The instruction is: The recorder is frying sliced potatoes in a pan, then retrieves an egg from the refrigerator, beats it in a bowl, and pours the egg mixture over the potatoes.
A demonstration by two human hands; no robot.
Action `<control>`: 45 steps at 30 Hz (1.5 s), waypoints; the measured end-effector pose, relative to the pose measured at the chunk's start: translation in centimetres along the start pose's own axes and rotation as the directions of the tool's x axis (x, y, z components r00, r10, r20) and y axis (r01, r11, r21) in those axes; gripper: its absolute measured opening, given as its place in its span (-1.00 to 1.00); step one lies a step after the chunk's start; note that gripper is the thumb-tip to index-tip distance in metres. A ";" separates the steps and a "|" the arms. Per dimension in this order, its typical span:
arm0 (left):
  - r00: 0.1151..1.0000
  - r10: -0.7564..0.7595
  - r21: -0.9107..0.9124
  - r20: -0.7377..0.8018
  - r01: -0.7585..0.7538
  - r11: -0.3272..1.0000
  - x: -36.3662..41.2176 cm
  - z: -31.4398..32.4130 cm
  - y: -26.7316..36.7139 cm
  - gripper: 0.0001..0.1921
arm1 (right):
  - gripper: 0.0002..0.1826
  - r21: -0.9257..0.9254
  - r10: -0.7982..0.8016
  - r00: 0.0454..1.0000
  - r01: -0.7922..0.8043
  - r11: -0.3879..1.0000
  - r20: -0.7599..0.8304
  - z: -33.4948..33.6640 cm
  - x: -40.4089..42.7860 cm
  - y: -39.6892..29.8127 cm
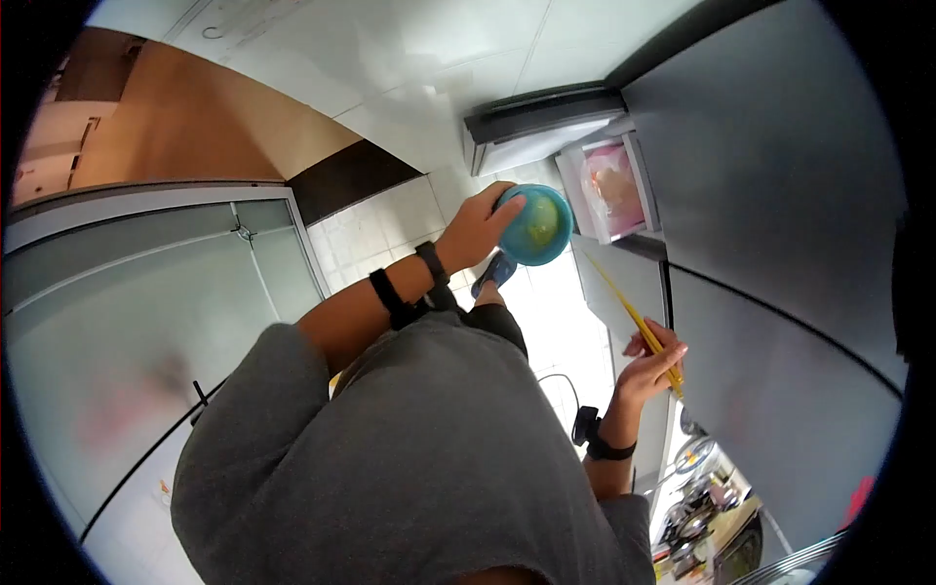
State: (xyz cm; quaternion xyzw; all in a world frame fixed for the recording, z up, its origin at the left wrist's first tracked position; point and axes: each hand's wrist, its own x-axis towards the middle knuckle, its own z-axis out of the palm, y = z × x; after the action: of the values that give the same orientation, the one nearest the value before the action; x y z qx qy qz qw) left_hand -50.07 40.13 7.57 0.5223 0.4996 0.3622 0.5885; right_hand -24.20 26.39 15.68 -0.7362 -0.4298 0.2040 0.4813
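In my left hand (482, 223) is a teal bowl (521, 238), gripped at its rim with the thumb over the edge. Something yellow-green (542, 219) lies inside the bowl. My right hand (654, 362), lower and to the right, holds a pair of yellow chopsticks (629, 307) whose thin ends point up and left, towards the bowl but apart from it. Just right of the bowl is an opened drawer (599, 201) with a pink item and a plastic bag (613, 186) in it.
Tall grey cabinet or refrigerator doors (760, 161) stand on the right. Frosted glass panels (146, 329) are on the left, by a doorway. Below lies a white tiled floor (556, 322); a counter with cookware (691, 523) appears at the lower right.
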 end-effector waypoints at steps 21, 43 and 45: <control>0.992 0.047 -0.082 0.118 -0.037 0.996 -2.9 -4.0 0.5 -0.52 | -0.87 0.076 -0.400 0.870 0.395 0.915 0.287 7.0 -4.0 -5.8; 0.989 0.104 -0.054 0.103 -0.099 0.994 -2.1 -5.5 1.1 -0.54 | -0.81 0.117 -0.363 0.852 0.345 0.931 0.377 9.2 -3.4 -6.5; 0.987 0.098 -0.040 0.123 -0.094 0.995 -2.1 -5.5 0.9 -0.55 | -0.80 0.114 -0.340 0.905 0.321 0.940 0.255 9.5 -2.6 -5.9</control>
State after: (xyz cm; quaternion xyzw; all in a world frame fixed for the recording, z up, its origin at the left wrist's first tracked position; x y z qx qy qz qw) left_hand -55.84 39.68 9.18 0.5572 0.4296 0.3653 0.6095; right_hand -35.00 30.28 16.25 -0.6008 -0.6024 0.2330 0.4710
